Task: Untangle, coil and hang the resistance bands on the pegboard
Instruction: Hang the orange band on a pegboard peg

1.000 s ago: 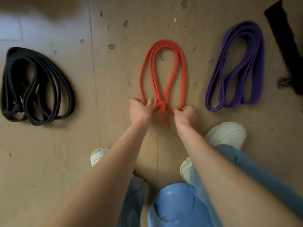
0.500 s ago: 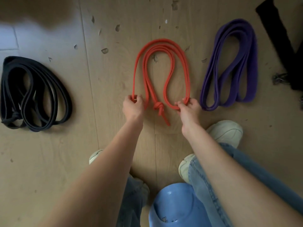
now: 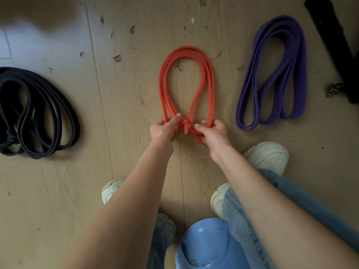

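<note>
A red resistance band lies coiled in a long loop on the wooden floor, its near end knotted. My left hand pinches the left strands just beside the knot. On the other side of the knot, my right hand grips the right strands. A purple band lies coiled to the right, apart from my hands. Far left on the floor rests a black band, coiled loosely. No pegboard is in view.
A blue plastic stool sits at the bottom between my legs. My pale shoes stand on the scuffed floor. A black strap-like object lies at the top right corner.
My hands had spread apart, widening the red loop's base; now they have drawn back together at the knot, and the loop is narrower.
</note>
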A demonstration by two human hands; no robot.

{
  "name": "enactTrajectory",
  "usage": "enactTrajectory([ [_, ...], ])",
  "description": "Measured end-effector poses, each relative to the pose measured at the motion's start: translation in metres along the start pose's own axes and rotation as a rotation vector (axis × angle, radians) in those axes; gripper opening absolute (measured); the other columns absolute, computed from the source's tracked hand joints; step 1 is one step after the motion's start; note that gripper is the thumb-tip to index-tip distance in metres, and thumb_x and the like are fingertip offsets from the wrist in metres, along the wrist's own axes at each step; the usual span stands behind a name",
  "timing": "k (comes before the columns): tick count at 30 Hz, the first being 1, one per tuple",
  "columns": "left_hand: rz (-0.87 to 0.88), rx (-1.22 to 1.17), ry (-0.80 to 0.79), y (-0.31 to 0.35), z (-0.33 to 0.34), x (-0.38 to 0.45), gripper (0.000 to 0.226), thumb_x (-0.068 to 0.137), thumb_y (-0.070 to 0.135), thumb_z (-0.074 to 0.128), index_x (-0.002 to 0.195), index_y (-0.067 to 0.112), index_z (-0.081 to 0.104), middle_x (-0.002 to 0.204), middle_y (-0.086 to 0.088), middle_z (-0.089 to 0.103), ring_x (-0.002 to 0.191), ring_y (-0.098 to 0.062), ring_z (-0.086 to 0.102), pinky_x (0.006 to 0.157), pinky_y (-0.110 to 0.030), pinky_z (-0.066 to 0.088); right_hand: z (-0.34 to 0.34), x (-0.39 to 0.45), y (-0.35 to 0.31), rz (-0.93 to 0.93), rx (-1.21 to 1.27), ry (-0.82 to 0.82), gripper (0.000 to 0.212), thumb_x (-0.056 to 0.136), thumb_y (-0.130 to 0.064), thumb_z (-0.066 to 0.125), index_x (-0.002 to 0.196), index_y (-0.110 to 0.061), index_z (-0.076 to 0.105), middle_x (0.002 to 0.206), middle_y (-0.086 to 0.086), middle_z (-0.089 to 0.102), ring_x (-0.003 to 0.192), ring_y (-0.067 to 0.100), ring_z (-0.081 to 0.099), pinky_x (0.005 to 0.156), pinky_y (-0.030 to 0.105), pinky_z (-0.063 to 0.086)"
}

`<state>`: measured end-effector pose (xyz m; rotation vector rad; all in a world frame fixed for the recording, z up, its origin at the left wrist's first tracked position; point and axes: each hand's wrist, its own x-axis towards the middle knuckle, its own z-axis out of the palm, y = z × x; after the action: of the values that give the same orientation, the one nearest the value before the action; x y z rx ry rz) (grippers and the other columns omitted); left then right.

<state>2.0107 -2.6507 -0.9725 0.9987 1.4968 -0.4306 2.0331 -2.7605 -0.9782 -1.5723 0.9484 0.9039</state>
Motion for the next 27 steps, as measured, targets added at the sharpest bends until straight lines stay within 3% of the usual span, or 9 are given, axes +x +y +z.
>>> enactTrajectory([
  [2,-0.013,-0.064,-0.029,0.0,-0.003,-0.004,0.024,0.078,0.02,0.074,0.098,0.009,0.066,0.081,-0.004,0.068,0.07,-0.012,0.063,0.083,-0.026,0.052,-0.002,0.0,-0.003,-0.072,0.01,0.077,0.023,0.082,0.0,0.064,0.079,-0.019,0.052,0.088,0.005,0.062,0.092,0.025,0.064,0.092,0.039,0.05],
  [5,0.002,-0.101,-0.08,-0.002,-0.012,-0.01,0.015,0.081,0.02,0.071,0.093,0.013,0.066,0.082,-0.002,0.069,0.072,-0.009,0.064,0.084,-0.025,0.052,-0.003,-0.002,-0.012,-0.188,0.088,0.207,0.026,0.084,-0.001,0.06,0.074,-0.023,0.052,0.079,-0.003,0.06,0.076,0.012,0.059,0.07,0.023,0.047],
  [7,0.027,-0.11,-0.077,-0.002,-0.02,-0.013,0.011,0.082,0.023,0.07,0.089,0.015,0.066,0.078,0.0,0.068,0.067,-0.006,0.062,0.085,-0.026,0.052,0.0,-0.004,-0.018,-0.207,0.091,0.184,0.025,0.085,-0.002,0.06,0.073,-0.023,0.052,0.075,-0.004,0.059,0.071,0.01,0.057,0.062,0.017,0.043],
  [10,0.071,-0.097,-0.056,0.002,-0.024,-0.015,0.017,0.087,0.028,0.063,0.077,0.015,0.067,0.065,0.003,0.063,0.061,-0.006,0.058,0.079,-0.025,0.053,0.012,-0.01,-0.021,-0.134,0.013,-0.042,0.024,0.084,-0.003,0.06,0.071,-0.021,0.052,0.077,-0.003,0.061,0.072,0.011,0.057,0.067,0.02,0.044],
  [12,0.111,-0.012,-0.011,0.006,-0.02,-0.015,0.022,0.087,0.024,0.061,0.068,0.014,0.066,0.057,0.003,0.062,0.061,-0.01,0.059,0.072,-0.026,0.053,0.023,-0.012,-0.022,-0.082,-0.015,-0.145,0.023,0.086,-0.005,0.059,0.072,-0.021,0.053,0.079,-0.001,0.062,0.071,0.011,0.055,0.062,0.019,0.042],
  [16,0.175,0.11,0.032,0.018,-0.015,-0.012,0.012,0.083,0.013,0.063,0.071,0.012,0.061,0.056,0.001,0.062,0.055,-0.012,0.058,0.061,-0.028,0.053,0.033,-0.009,-0.024,0.075,0.082,-0.176,0.008,0.089,-0.02,0.059,0.082,-0.018,0.056,0.056,-0.008,0.062,0.065,0.01,0.053,0.062,0.025,0.036],
  [19,0.074,-0.014,-0.011,0.025,-0.018,-0.012,0.007,0.082,0.012,0.062,0.077,0.009,0.058,0.067,-0.003,0.061,0.061,-0.015,0.06,0.057,-0.028,0.048,0.032,-0.011,-0.02,0.131,0.135,-0.188,0.006,0.088,-0.012,0.06,0.083,-0.012,0.057,0.073,0.004,0.063,0.069,0.017,0.058,0.066,0.028,0.047],
  [23,-0.043,-0.248,-0.103,0.023,-0.029,-0.012,0.004,0.08,0.007,0.055,0.084,0.005,0.053,0.069,-0.006,0.055,0.067,-0.02,0.054,0.067,-0.031,0.048,0.026,-0.016,-0.013,0.17,0.372,-0.193,0.009,0.092,0.001,0.05,0.088,-0.006,0.053,0.082,0.012,0.061,0.078,0.021,0.059,0.088,0.043,0.051],
  [27,-0.048,-0.262,-0.126,0.024,-0.04,-0.008,0.008,0.082,0.008,0.053,0.084,0.003,0.059,0.066,-0.005,0.061,0.051,-0.013,0.057,0.057,-0.023,0.051,0.015,-0.014,-0.011,0.17,0.509,-0.094,0.018,0.086,0.008,0.054,0.081,-0.009,0.053,0.077,0.008,0.061,0.073,0.015,0.061,0.081,0.034,0.05],
])
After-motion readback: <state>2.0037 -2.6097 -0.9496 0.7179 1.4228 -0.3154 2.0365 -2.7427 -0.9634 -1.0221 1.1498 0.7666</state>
